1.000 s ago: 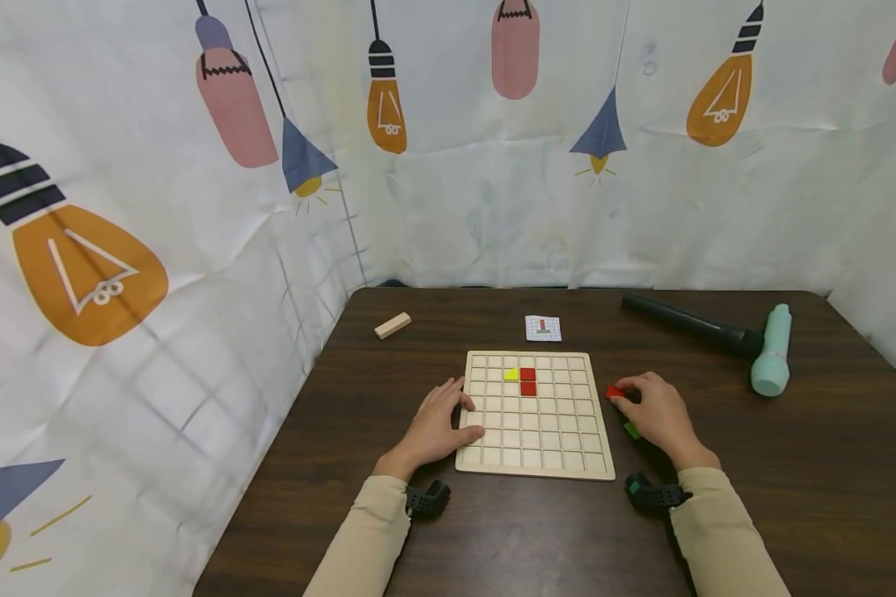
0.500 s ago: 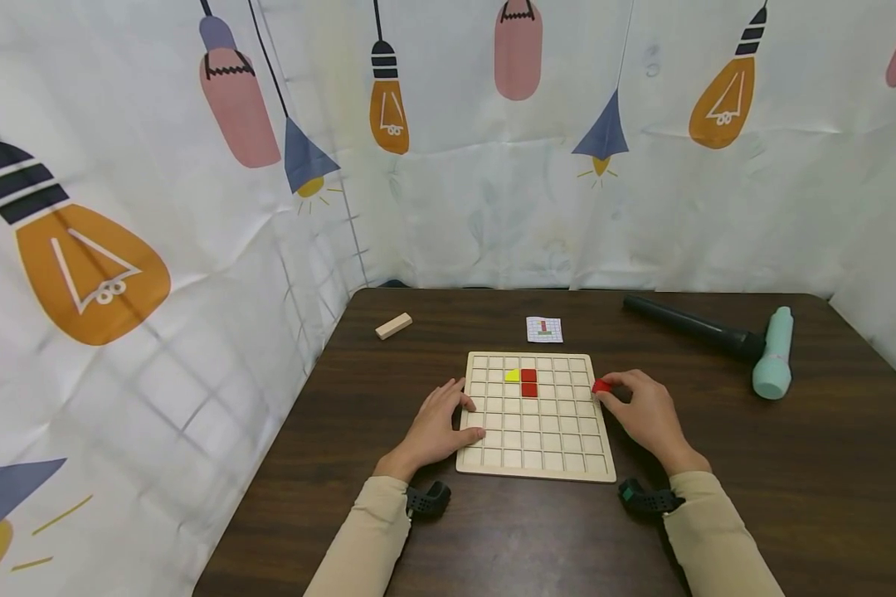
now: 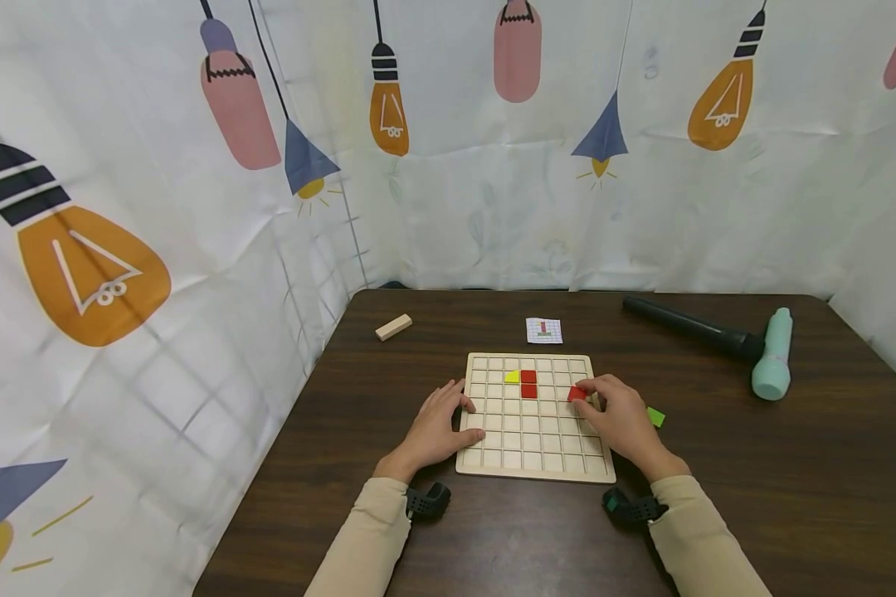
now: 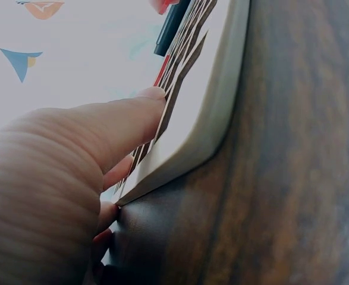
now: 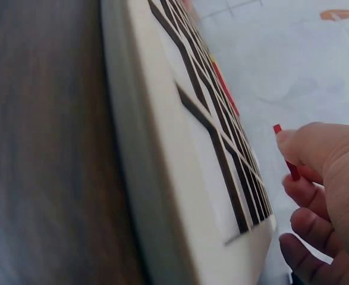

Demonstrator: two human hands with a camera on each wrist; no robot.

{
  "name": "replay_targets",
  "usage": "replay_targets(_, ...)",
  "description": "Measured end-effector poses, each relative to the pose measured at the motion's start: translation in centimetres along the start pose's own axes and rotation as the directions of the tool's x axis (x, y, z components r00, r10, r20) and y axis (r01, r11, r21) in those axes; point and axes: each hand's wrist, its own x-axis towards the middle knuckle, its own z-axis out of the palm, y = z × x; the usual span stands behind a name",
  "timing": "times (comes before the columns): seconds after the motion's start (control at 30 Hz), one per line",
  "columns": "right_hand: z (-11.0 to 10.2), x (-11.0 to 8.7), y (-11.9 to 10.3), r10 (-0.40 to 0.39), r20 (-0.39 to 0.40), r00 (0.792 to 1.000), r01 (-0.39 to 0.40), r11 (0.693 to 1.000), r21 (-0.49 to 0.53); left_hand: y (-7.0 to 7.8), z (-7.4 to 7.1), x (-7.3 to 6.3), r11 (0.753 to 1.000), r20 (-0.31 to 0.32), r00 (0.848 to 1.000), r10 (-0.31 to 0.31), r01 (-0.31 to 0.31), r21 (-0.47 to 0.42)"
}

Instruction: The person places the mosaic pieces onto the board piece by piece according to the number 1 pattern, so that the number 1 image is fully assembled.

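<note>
A square wooden grid board [image 3: 526,456] lies on the dark table. On it sit a yellow tile [image 3: 512,376] and two red tiles, one red tile [image 3: 528,390] directly below the other. My left hand [image 3: 435,427] rests at the board's left edge, its thumb on top, as the left wrist view also shows. Over the board's right columns my right hand [image 3: 623,419] pinches another red tile [image 3: 577,394] between thumb and fingertip. The right wrist view shows this red tile [image 5: 294,171] edge-on, held above the grid. A green tile [image 3: 655,416] lies beyond my right hand, partly hidden by it.
Behind the board lies a small printed card [image 3: 543,331] with a coloured pattern. A wooden block [image 3: 393,327] lies at the back left. A black stick-like object [image 3: 690,327] and a mint-green bottle-shaped object [image 3: 772,356] lie at the back right. A patterned curtain [image 3: 455,215] surrounds the table.
My right hand has carried the red tile leftward from the table beside the board to over its right columns. The left hand has stayed in place.
</note>
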Motion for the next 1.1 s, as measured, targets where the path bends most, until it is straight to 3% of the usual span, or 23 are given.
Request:
replay_targets(0.27, 0.7, -0.2, -0.7, -0.02, 0.044, 0.999, 0.02, 1.0, 0.016, 0.1, 0.0, 0.0, 1.0, 0.0, 1.0, -0.004, 0.004, 0.0)
replay_targets(0.57, 1.8, -0.1, -1.4, -0.084, 0.039, 0.996, 0.083, 0.996, 0.041, 0.1, 0.0, 0.0, 1.0, 0.006, 1.0, -0.011, 0.011, -0.005)
replay_targets(0.8, 2.7, 0.1, -2.1, -0.062, 0.061, 0.996, 0.06, 0.997, 0.045, 0.1, -0.2, 0.1, 1.0, 0.002, 1.0, -0.01, 0.01, -0.011)
replay_targets(1.1, 3.3, 0.0, -2.6, -0.065, 0.029, 0.997, 0.063, 0.996, 0.06, 0.1, -0.1, 0.0, 1.0, 0.007, 1.0, -0.017, 0.017, -0.007)
